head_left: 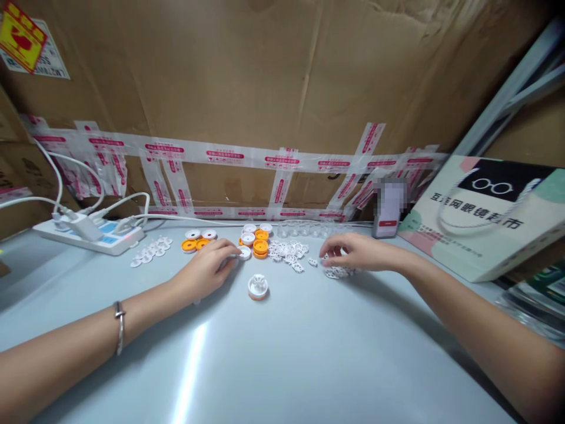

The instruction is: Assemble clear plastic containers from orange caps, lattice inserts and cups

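Note:
My left hand (210, 262) reaches over the table, thumb and fingers apart, with a fingertip at the edge of a white round cap (244, 254). Bent and drawn close together, the fingers of my right hand (343, 249) are down at a pile of small white openwork plastic pieces (339, 272); whatever lies between the tips is hidden. Between the hands stands an orange-based white round part (258, 287) with a white piece upright inside. Behind it are stacked orange rings (260, 247) and another heap of white openwork pieces (288, 252).
A row of clear plastic cups (304, 228) stands at the back. To the left lie flat white discs (150, 252) and a power strip (95, 234) with cables. A phone (391, 209) and a paper bag (481, 218) stand at right. A large cardboard box (220, 76) walls the back.

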Tool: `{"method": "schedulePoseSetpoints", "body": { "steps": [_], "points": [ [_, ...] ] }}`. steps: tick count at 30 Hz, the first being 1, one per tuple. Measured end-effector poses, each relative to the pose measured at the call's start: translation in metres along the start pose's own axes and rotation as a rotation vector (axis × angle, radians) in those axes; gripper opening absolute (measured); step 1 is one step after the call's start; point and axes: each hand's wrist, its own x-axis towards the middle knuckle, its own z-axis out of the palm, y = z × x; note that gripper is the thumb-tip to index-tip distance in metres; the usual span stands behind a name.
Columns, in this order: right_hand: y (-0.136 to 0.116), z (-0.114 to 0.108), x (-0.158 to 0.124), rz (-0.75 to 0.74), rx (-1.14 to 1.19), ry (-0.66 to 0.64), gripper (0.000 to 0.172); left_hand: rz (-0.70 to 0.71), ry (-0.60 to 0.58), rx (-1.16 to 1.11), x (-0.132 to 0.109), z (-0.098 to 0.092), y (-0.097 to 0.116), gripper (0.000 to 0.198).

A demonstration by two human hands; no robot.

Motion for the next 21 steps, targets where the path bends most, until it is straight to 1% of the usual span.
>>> {"method": "schedulePoseSetpoints", "body": {
  "steps": [2, 4, 5, 6, 8, 10, 13, 15, 18, 21],
  "points": [
    [0.012, -0.001, 0.005, -0.003, 0.028, 0.217, 0.029, 0.007, 0.026, -0.02, -0.001, -0.003, 0.007, 0.028],
    [0.029, -0.003, 0.012, 0.054, 0.003, 0.478, 0.029, 0.007, 0.033, -0.054, -0.002, -0.007, 0.014, 0.029],
    [0.039, -0.004, 0.014, 0.097, -0.028, 0.576, 0.028, 0.004, 0.019, -0.073, -0.004, -0.009, 0.018, 0.03],
    [0.05, -0.005, 0.016, 0.145, -0.059, 0.62, 0.027, 0.002, -0.006, -0.093, -0.006, -0.01, 0.022, 0.032],
    [0.067, -0.006, 0.019, 0.194, -0.083, 0.617, 0.029, 0.001, -0.08, -0.128, -0.009, -0.013, 0.028, 0.032],
    [0.078, -0.007, 0.019, 0.219, -0.085, 0.574, 0.032, 0.009, -0.144, -0.146, -0.011, -0.014, 0.033, 0.034],
    [0.083, -0.009, 0.016, 0.224, -0.073, 0.512, 0.035, 0.019, -0.19, -0.137, -0.013, -0.012, 0.038, 0.044],
    [0.082, -0.013, 0.012, 0.217, -0.078, 0.469, 0.036, 0.017, -0.211, -0.124, -0.013, -0.01, 0.039, 0.047],
    [0.085, -0.02, 0.004, 0.23, -0.143, 0.368, 0.041, -0.001, -0.24, -0.118, -0.012, -0.007, 0.04, 0.042],
    [0.093, -0.026, -0.003, 0.315, -0.202, 0.255, 0.046, -0.011, -0.242, -0.127, -0.011, -0.006, 0.04, 0.035]
  ]
}}
